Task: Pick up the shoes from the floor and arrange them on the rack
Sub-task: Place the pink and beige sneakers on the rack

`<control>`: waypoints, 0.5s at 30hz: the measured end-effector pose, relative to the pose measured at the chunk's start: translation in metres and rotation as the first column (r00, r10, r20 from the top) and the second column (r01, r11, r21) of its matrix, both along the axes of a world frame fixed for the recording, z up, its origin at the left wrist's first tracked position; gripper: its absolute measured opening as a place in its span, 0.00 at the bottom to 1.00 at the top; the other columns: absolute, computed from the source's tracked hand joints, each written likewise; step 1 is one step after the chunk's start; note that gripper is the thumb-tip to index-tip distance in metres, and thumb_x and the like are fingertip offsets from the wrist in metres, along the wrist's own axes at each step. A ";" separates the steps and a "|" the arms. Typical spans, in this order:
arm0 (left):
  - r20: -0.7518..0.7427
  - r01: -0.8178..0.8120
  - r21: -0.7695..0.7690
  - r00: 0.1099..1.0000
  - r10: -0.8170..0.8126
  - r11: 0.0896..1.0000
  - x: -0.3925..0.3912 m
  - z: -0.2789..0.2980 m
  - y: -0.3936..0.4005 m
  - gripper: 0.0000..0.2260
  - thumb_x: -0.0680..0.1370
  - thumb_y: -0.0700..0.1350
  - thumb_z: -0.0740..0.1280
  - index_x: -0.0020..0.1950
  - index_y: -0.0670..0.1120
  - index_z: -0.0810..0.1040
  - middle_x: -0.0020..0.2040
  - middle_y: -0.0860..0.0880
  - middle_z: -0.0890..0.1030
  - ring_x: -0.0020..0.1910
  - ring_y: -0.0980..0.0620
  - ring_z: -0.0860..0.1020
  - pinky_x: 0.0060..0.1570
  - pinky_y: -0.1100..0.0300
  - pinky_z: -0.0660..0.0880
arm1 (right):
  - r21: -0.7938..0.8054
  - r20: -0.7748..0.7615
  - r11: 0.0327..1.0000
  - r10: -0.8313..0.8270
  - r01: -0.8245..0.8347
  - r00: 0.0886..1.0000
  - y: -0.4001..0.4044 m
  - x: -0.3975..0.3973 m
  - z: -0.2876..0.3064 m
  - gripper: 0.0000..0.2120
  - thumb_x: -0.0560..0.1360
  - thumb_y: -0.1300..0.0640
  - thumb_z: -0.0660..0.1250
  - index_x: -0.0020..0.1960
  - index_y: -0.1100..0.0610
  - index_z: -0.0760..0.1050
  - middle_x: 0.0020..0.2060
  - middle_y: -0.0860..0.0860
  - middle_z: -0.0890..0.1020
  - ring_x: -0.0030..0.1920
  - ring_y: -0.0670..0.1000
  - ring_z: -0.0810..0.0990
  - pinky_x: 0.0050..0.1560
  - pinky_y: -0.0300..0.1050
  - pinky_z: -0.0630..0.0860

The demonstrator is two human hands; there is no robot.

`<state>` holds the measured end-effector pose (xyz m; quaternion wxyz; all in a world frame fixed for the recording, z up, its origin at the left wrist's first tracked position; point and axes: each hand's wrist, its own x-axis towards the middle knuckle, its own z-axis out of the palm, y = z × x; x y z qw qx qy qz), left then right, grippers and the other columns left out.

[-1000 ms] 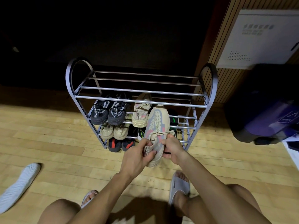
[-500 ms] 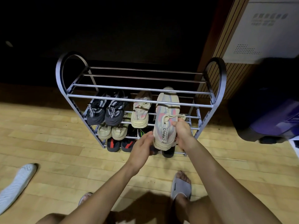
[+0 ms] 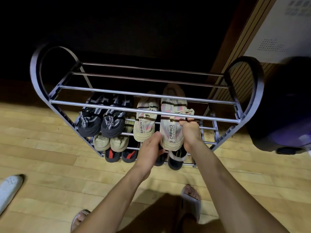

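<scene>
- Cream knit sneaker (image 3: 171, 118) reads "S CAPRO" on its side; it lies on the rack's (image 3: 239, 113) second shelf, just right of its mate (image 3: 146, 121), printed "APRORE".
- Two black sneakers (image 3: 102, 118) at left read "ORENG" and "ENGRIP".
- A second ago this sneaker hung in front of the rack; it now sits under the top bars.
- Right hand (image 3: 191, 132) grips its collar; left hand (image 3: 150, 148) touches its heel, fingers relaxed.
- One white shoe (image 3: 9, 189) lies on the floor, far left.
</scene>
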<state>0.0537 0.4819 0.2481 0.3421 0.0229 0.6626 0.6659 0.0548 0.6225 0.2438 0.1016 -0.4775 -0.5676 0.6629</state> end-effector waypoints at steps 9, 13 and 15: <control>0.123 -0.057 0.021 0.991 0.054 0.998 -0.016 -0.014 0.007 0.15 0.81 0.48 0.58 0.55 0.43 0.81 0.54 0.45 0.84 0.54 0.51 0.79 0.55 0.55 0.74 | 0.001 0.107 0.999 0.041 -0.042 0.993 0.001 -0.012 -0.004 0.09 0.75 0.65 0.60 0.47 0.66 0.78 0.48 0.67 0.83 0.49 0.65 0.84 0.47 0.58 0.79; 0.163 -0.072 0.022 0.984 0.068 0.997 -0.021 -0.013 0.013 0.14 0.81 0.48 0.58 0.53 0.48 0.83 0.53 0.49 0.85 0.55 0.54 0.81 0.53 0.56 0.77 | 0.039 0.162 0.995 0.082 -0.090 0.983 0.007 -0.013 -0.007 0.09 0.73 0.65 0.60 0.38 0.59 0.77 0.45 0.62 0.85 0.50 0.65 0.83 0.53 0.63 0.79; 0.171 -0.065 0.044 0.984 0.057 0.997 -0.023 -0.012 0.016 0.14 0.82 0.47 0.57 0.53 0.47 0.83 0.51 0.50 0.85 0.51 0.57 0.82 0.48 0.60 0.77 | 0.075 0.198 0.987 0.128 -0.145 0.972 0.008 -0.014 -0.007 0.07 0.73 0.62 0.61 0.41 0.60 0.78 0.44 0.62 0.85 0.46 0.63 0.84 0.49 0.60 0.79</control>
